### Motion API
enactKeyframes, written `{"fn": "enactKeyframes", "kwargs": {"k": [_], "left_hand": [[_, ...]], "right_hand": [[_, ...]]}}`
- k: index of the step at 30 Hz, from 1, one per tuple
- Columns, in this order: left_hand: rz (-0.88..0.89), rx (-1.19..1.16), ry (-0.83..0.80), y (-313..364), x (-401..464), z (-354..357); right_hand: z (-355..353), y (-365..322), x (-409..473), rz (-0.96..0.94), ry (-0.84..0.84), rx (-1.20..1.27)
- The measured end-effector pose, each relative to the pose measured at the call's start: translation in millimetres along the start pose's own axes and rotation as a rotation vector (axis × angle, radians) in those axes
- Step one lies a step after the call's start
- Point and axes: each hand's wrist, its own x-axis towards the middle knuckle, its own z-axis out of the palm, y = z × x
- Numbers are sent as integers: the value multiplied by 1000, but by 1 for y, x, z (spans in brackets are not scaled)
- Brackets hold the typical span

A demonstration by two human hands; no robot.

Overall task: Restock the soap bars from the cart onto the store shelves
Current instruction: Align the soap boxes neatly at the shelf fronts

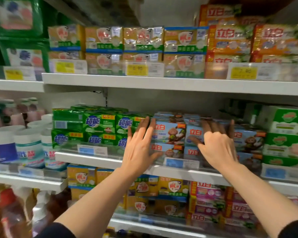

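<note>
Light-blue soap bar packs [169, 133] with a monkey picture stand stacked on the middle shelf [187, 174]. My left hand [141, 146] reaches up with straight, spread fingers against the left side of the blue stack, where it meets the green soap packs [96, 127]. My right hand [217, 145] lies with spread fingers on the front of the blue packs further right. Neither hand holds a pack. The cart is out of view.
Yellow soap packs [141, 42] and orange ones [230, 40] fill the upper shelf. White-green packs [287, 134] stand at the right. Tubs [27, 146] and bottles sit at the left. More soap packs [172, 188] line the lower shelf.
</note>
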Motion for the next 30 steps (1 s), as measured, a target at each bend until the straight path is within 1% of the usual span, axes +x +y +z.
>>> {"fn": "enactKeyframes", "kwargs": {"k": [1,2,4,6,8,11,13,15,17,19,21,23,25,27,30], "left_hand": [[-17,0,7,-8,-9,-1],[-45,22,14,-18,-19,-3],[-113,87,27,-43,-41,-8],[-171,131,54,-71,-62,-19],[-217,165,38,-96,-81,-32],[-282,182,-21,-126,-96,-46],[-291,175,-77,-136,-99,-50],[-293,150,-125,-141,-102,-48],[-299,123,-161,-142,-106,-44],[-292,166,-187,-142,-109,-40],[-296,202,-176,-143,-110,-36],[-304,207,-199,-142,-110,-33],[-324,190,-181,-140,-109,-30],[-357,144,-131,-134,-108,-28],[-419,62,-94,-127,-105,-23]], "right_hand": [[-2,-6,-4,21,12,38],[-3,-15,-8,0,70,72],[-1,-38,-13,-117,242,106],[2,-71,-8,-267,344,138],[1,-108,1,-402,359,158],[-3,-156,17,-482,332,108],[-5,-175,28,-467,243,41],[-8,-180,41,-389,112,5],[-6,-180,49,-316,69,-48],[-4,-178,54,-307,71,-86],[-1,-176,57,-334,107,-75],[5,-172,56,-380,194,-50],[9,-168,56,-393,256,-20],[13,-165,53,-414,248,3],[7,-167,45,-387,238,-17]]}}
